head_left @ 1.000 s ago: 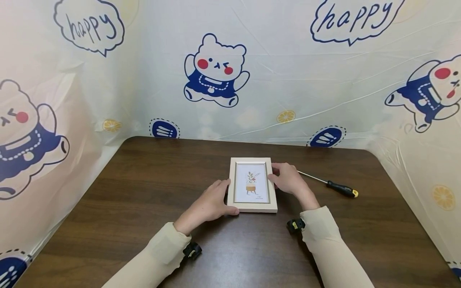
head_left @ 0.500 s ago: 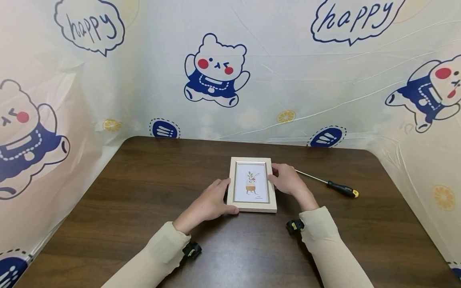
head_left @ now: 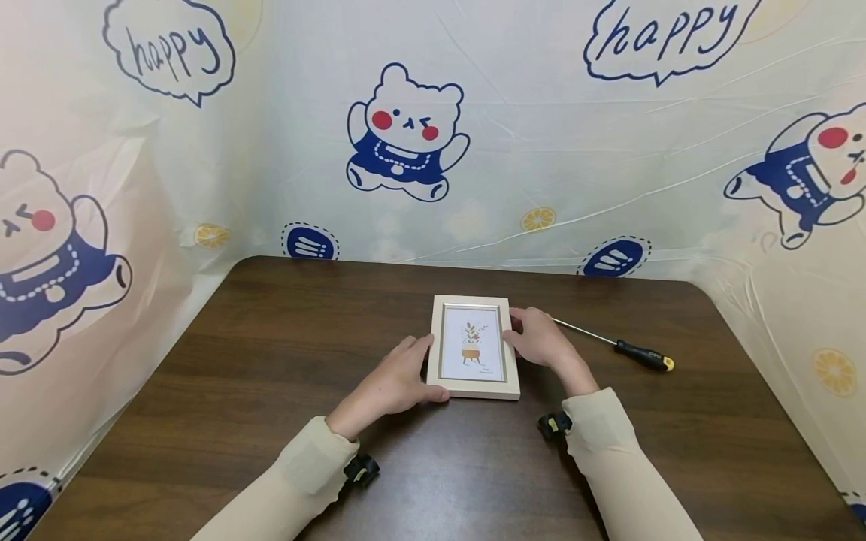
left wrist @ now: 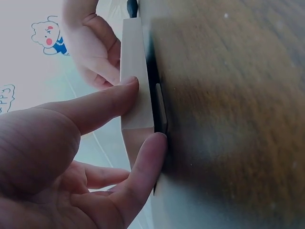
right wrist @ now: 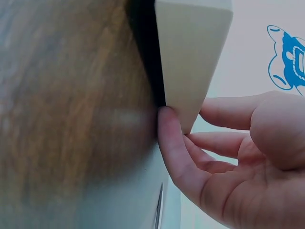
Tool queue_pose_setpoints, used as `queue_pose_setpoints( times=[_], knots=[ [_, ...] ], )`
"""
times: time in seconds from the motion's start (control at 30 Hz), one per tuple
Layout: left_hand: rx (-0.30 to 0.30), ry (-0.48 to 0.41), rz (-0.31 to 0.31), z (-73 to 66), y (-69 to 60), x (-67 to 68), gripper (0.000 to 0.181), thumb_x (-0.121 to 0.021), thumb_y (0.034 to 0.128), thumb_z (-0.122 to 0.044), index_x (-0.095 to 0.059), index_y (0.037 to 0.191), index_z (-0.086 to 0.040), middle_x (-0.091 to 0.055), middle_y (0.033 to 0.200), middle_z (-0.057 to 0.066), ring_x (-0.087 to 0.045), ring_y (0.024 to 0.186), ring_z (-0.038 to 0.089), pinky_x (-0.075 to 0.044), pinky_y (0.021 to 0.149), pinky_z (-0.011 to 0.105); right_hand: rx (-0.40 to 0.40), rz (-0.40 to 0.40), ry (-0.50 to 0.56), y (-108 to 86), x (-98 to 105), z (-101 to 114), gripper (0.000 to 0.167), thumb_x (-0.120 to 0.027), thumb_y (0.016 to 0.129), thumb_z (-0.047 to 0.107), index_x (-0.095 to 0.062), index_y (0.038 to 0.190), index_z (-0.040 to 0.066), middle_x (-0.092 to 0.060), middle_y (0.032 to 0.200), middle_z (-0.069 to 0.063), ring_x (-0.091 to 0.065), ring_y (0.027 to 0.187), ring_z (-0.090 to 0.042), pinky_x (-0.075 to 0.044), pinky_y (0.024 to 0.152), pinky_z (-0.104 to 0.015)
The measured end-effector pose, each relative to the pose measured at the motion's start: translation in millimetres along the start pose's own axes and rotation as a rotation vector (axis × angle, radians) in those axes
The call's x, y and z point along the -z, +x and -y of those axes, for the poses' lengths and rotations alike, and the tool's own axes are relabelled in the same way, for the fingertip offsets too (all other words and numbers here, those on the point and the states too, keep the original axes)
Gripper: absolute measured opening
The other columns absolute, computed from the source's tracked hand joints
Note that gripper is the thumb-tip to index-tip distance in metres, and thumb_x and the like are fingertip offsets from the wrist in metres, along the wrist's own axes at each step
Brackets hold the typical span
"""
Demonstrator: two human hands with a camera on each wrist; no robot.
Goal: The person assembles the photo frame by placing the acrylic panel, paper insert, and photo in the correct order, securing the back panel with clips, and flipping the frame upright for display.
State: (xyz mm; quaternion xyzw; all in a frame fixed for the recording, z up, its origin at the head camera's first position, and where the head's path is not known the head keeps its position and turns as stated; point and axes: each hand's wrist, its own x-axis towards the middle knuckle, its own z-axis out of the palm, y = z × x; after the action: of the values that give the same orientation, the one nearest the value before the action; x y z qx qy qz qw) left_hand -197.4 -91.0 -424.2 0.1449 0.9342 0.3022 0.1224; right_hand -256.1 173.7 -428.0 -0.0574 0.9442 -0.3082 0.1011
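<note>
A pale wooden picture frame (head_left: pixel 473 390) lies face up near the middle of the table, showing a print of a plant in a pot with legs. My left hand (head_left: pixel 392 379) grips its near left corner; in the left wrist view the thumb presses on the pale edge (left wrist: pixel 136 62) and another finger reaches its lower rim. On the opposite side my right hand (head_left: pixel 544 338) pinches the right edge, thumb at the top face and fingers at the side and below. Dark backing shows under the frame in both wrist views. Its back is otherwise hidden.
Right of the right hand lies a screwdriver (head_left: pixel 643 355) with a black and yellow handle, its shaft tip hidden behind that hand. The dark wooden table (head_left: pixel 271 338) ends at a printed curtain (head_left: pixel 514 150) behind and on both sides.
Almost nothing moves. The picture frame and right hand shift very slightly early on, uncovering a little more of the screwdriver's shaft; both hands keep their hold.
</note>
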Motion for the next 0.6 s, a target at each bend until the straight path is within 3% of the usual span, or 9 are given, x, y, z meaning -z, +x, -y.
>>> queue_pose_setpoints(
  times=[0.17,0.6],
  knots=[
    [0.006,-0.003,-0.005,1.3,0.3,-0.5,0.101,-0.095,0.0819,-0.032,-0.039,0.162,-0.002,-0.053,0.148,0.023,-0.055,0.133,0.036,-0.047,0.111,0.053,0.005,0.005,0.01,0.1,-0.3,1.6,0.057,-0.064,0.105,0.012,-0.046,0.155,-0.01,-0.064,0.131,-0.028,-0.069,0.081,-0.02,-0.056,0.067,-0.028],
    [0.003,0.009,-0.002,1.0,1.9,-2.8,0.102,-0.094,0.0824,-0.032,-0.038,0.162,-0.001,-0.05,0.15,0.022,-0.055,0.134,0.037,-0.047,0.111,0.054,-0.004,0.015,0.005,-1.2,1.7,0.7,0.06,-0.067,0.104,0.014,-0.045,0.155,-0.009,-0.06,0.132,-0.028,-0.068,0.079,-0.02,-0.055,0.069,-0.028]
  ],
)
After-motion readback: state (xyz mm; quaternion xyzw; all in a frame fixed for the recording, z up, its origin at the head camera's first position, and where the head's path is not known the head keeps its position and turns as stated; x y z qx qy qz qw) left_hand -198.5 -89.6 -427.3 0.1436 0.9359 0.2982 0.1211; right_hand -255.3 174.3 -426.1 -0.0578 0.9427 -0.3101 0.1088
